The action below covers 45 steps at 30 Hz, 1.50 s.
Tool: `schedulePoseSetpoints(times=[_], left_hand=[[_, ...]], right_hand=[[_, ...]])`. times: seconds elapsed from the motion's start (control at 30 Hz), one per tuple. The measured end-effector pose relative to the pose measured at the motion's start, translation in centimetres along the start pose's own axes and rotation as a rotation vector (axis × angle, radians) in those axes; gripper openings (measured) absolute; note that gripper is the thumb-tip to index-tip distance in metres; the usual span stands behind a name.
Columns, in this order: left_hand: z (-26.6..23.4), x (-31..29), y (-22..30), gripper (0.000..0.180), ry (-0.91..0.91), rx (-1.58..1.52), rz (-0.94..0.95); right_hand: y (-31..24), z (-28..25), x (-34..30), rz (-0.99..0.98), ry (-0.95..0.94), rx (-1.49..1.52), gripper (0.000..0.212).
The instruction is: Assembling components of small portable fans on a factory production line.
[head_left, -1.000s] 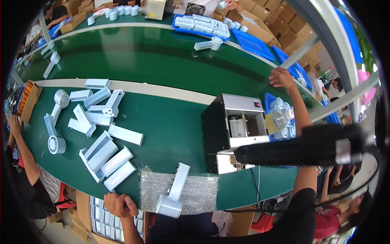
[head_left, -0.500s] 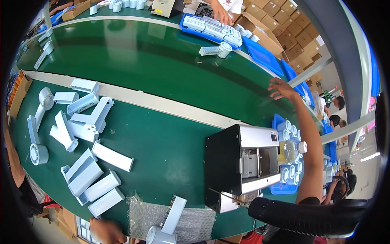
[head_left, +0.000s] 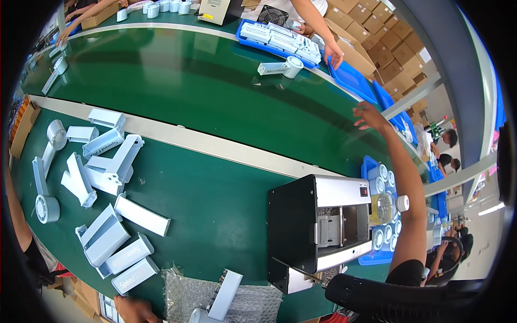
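My right arm stretches along the right side, and my right hand (head_left: 369,116) hovers over the far green belt with its fingers spread, holding nothing. At the lower left edge, my left hand (head_left: 134,309) is partly cut off, its fingers too hidden to read. Close to it lie pale blue plastic housings (head_left: 135,275), some long and trough-shaped. A pale blue handle piece with a round end (head_left: 226,295) rests on bubble wrap (head_left: 247,296). Beside my right forearm are a bottle of yellowish liquid with a white cap (head_left: 381,209) and a blue tray of round parts (head_left: 377,261).
A black and silver machine (head_left: 293,226) stands right of centre. A black cylindrical object (head_left: 371,290) crosses the lower right. Across the belt, a co-worker's hand (head_left: 334,53) is near a loaded blue tray (head_left: 242,40). Another handle piece (head_left: 292,67) lies on the belt.
My view has shifted slightly. The co-worker's hand opposite has moved right, from the loaded tray toward an adjacent blue tray. Another person's hand now shows at the far left. My right hand stays spread.
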State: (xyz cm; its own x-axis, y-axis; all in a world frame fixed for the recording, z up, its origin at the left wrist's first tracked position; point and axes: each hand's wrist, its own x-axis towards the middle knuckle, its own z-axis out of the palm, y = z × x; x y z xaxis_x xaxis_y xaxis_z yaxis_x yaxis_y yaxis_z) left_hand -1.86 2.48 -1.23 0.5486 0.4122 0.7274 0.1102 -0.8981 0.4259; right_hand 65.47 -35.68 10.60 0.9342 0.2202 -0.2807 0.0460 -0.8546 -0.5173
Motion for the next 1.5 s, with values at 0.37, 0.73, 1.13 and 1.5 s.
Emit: schedulePoseSetpoints(times=[0.37, 0.73, 1.13, 1.5], left_hand=[[-0.1, 0.5, 0.0, 0.042, 0.021, -0.028, 0.037], [0.5, -2.1, -2.2, 0.028, -0.013, -0.060, -0.022], [-1.4, -0.7, 0.5, 0.029, 0.033, -0.394, -0.230], [-0.9, -5.7, 27.2, 0.101, -1.212, -1.534, 0.155]], right_hand=[[0.3, 1.9, -1.4, -0.223, 0.700, -0.889, 0.105], [-1.5, -2.6, -9.2, -0.541, 0.747, -1.010, 0.054], [-6.0, 2.1, -43.3, -0.513, 0.703, -0.717, 0.045], [-5.6, 14.4, -61.7, -0.258, 0.936, -0.183, 0.067]])
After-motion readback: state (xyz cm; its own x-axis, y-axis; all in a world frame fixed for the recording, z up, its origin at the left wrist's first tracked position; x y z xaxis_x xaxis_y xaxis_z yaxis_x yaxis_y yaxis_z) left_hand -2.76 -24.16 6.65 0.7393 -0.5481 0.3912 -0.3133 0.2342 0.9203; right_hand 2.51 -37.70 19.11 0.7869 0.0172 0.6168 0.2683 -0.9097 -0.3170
